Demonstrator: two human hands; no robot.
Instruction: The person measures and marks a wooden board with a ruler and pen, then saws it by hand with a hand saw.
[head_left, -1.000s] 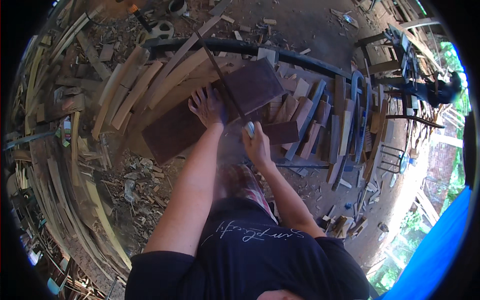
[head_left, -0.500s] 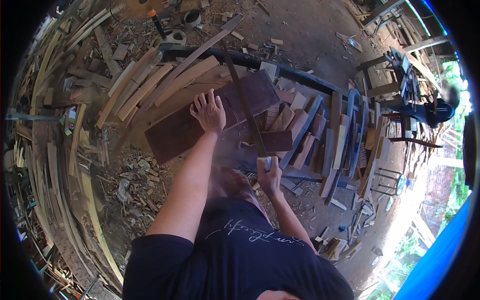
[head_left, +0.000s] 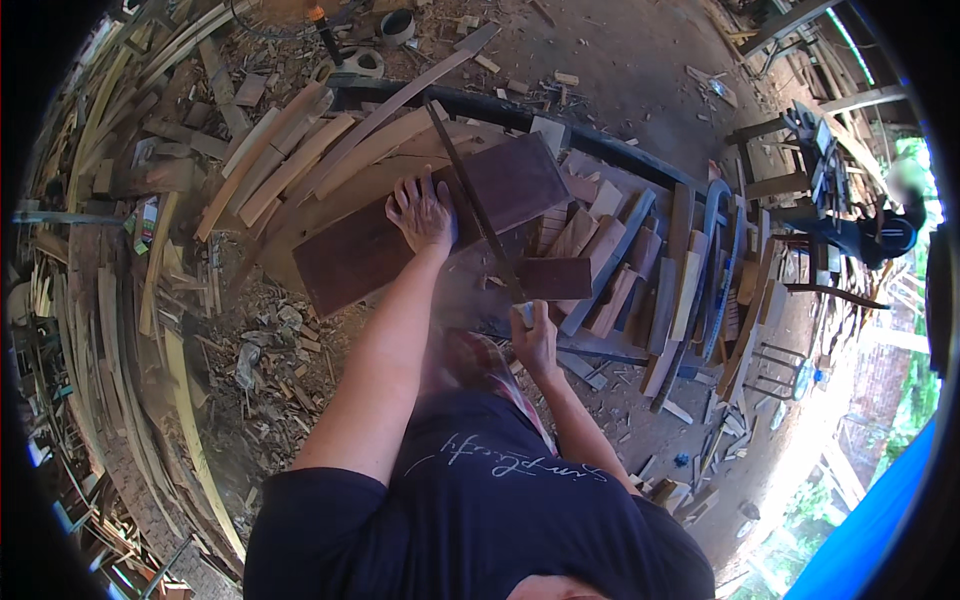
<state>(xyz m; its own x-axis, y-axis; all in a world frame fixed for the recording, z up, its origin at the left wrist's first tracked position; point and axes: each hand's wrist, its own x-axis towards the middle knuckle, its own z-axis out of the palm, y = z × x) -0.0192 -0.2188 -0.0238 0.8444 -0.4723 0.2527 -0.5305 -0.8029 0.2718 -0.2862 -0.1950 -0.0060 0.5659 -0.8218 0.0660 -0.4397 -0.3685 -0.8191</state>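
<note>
since a second ago, my right hand (head_left: 536, 337) and the saw (head_left: 463, 180) have drawn back toward me, while my left hand (head_left: 425, 218) stays planted. at the far left a long yellowish plank (head_left: 191, 428) lies on the ground; further in, pale wood strips (head_left: 300, 168) fan out near the dark board (head_left: 362, 250). that board lies in front of me, its long axis slanting from lower left to upper right. my left hand rests palm down on it, fingers spread, just left of the blade (head_left: 483, 216). the blade runs across the board's width, its tip past the far edge and its handle (head_left: 525, 314) on my side of the near edge; i cannot tell how deep the teeth sit. my right hand is closed around that handle, so the board lies ahead of it and to its left, and my left hand is the nearer, touching. right of the blade's lower end sits a small dark block (head_left: 557, 279), then a row of timber pieces (head_left: 663, 305). at the far right is another person (head_left: 888, 232).
</note>
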